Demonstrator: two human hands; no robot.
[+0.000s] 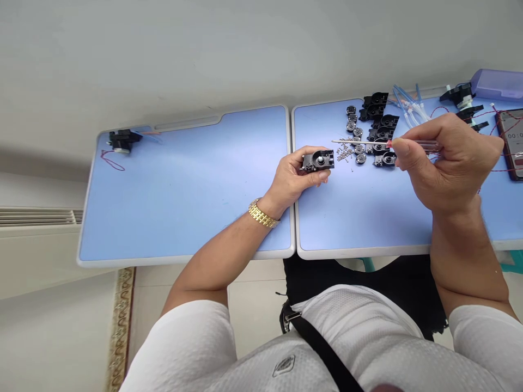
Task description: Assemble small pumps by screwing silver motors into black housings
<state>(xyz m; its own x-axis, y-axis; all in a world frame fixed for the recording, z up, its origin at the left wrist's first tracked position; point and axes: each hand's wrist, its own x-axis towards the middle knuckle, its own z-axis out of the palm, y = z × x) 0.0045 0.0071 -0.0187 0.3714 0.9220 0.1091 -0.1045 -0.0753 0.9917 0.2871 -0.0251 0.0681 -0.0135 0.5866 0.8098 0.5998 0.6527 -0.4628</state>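
Your left hand, wearing a gold link watch, sits at 12 o'clock, fingers curled firmly round a black plastic housing. Your right hand, at 1 o'clock, pinches a slim clear-handled steel screwdriver, tip just above that housing. Beyond lie tiny loose steel screws and matching black plastic parts on a pale blue table. A black phone timer sits at 2 o'clock, another black assembly at 11.
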